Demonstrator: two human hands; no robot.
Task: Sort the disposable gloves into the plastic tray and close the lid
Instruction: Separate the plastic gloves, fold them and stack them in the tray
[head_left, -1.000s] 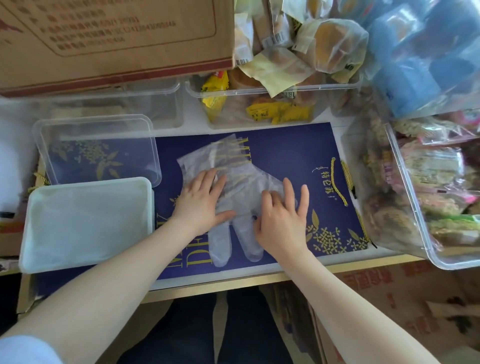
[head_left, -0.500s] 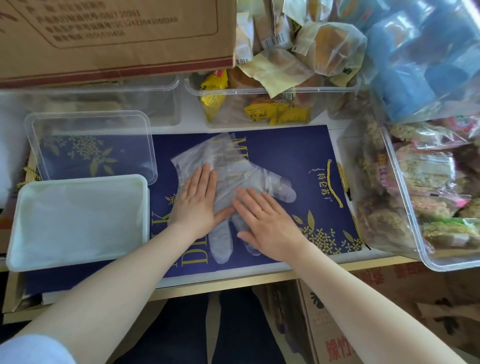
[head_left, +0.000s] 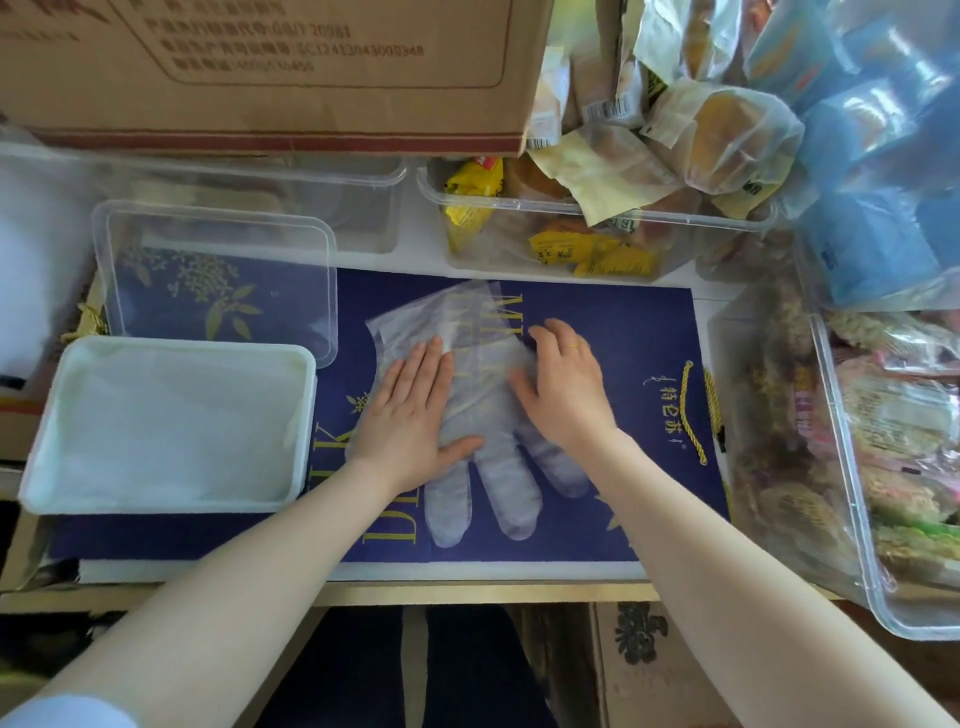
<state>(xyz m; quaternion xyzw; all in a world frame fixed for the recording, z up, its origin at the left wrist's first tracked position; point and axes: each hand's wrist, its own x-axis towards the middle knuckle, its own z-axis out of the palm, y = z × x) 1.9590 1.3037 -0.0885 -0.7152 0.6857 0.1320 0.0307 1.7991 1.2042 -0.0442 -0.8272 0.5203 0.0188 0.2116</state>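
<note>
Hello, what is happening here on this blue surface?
A person is flattening clear disposable gloves on a blue bag. The left hand presses flat on the gloves, and the right hand rests at their right edge. The white plastic tray and the clear lid wait at the left; the lid is not on the tray yet.

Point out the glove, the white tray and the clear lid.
glove (head_left: 506, 480): head view, on its middle finger.
white tray (head_left: 171, 431): head view, on its bare floor.
clear lid (head_left: 218, 275): head view, on its flat top panel.
</note>
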